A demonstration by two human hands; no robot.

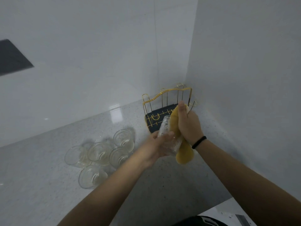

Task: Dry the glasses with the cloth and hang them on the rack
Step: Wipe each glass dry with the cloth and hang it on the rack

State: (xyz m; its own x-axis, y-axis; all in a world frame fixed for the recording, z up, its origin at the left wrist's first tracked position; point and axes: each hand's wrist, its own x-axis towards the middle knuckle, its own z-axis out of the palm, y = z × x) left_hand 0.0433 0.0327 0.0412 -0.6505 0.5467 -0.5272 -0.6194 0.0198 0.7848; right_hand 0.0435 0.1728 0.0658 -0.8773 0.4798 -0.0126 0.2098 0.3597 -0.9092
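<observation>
L hand grips glass above counter, in front of rack; R hand clenches yellow cloth vs. it. Risk: wet glass slips, hits five glasses below.

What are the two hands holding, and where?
Left hand grips a glass round its side; right hand grips the yellow cloth round its middle.

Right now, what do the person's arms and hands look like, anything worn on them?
Both forearms are bare, with no sleeves showing. The right hand has a thin black band around its wrist. The left hand has nothing on its wrist. No gloves or rings can be made out on either hand, though the picture is somewhat blurred around the fingers.
</observation>
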